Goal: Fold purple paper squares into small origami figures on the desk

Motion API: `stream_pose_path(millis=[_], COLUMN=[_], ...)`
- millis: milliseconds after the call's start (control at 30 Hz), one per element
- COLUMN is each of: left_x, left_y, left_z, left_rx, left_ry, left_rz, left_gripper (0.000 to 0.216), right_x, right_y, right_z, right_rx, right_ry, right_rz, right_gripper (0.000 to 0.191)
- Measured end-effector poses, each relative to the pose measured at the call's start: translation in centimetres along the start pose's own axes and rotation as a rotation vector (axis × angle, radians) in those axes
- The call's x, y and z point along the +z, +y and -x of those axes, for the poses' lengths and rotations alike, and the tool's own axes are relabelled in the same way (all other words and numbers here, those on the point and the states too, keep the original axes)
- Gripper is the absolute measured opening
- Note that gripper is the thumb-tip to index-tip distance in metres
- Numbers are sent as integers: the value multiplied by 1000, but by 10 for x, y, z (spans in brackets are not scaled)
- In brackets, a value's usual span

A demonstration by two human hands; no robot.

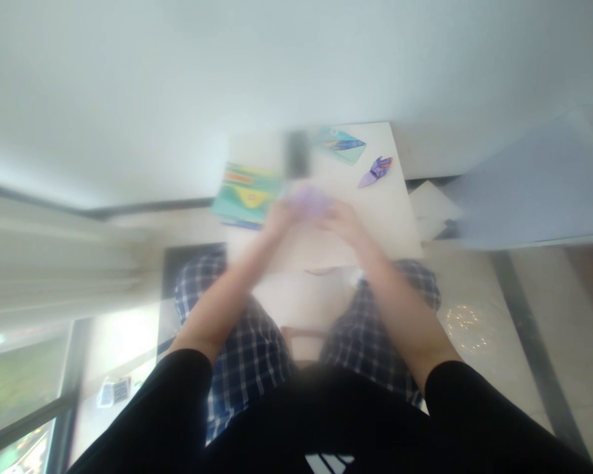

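Between my two hands, over the white table (385, 224), is a sheet of purple paper (310, 200), its shape blurred by the haze in the middle of the view. My left hand (280, 216) grips its left side. On the right side, my right hand (340, 217) has closed on the same paper. Single fingers cannot be made out. A folded purple paper piece (376, 171) lies to the right of my hands. Farther back rests a teal packet (348, 148) with a dark blue pointed shape on it.
A green and yellow packet (247, 196) lies at the table's left edge, close to my left hand. A dark, blurred rectangular object (297, 155) is behind the paper. The white wall (296, 59) rises just past the table. A pale panel (538, 184) stands at the right.
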State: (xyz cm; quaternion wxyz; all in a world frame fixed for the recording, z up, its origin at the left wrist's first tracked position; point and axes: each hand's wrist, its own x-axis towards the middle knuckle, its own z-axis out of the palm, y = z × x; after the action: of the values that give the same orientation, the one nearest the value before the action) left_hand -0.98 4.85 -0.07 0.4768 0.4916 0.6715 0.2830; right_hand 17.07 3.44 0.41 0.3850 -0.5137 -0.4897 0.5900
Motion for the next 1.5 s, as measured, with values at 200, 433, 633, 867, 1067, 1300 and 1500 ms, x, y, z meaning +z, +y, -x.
stream_pose_path(millis=[200,433,633,867,1067,1300,1500], left_x=[-2,-5,-6,-4,-5,-4,-2], left_y=[2,4,-3,-2,-4,-6,-4], left_z=[-2,9,4,2,0,-5,-5], left_rx=[-51,82,105,150,163,200,127], left_ry=[17,26,10,45,87,37,-34], left_rz=[-3,78,135,83,45,72,19], left_gripper=[49,45,38,29,28,37,32], right_x=[-3,-8,-6,-8,-3,-2,-2], right_y=[10,9,10,10,1,-4,-5], right_z=[-5,-8,-7,-7,0,1,1], right_rx=[38,42,25,-108,-35,-67,-21], right_ry=[24,21,5,74,-21,-19,-10], right_rz=[-96,62,76,342,187,221,90], right_gripper=[63,53,53,52,38,32,38])
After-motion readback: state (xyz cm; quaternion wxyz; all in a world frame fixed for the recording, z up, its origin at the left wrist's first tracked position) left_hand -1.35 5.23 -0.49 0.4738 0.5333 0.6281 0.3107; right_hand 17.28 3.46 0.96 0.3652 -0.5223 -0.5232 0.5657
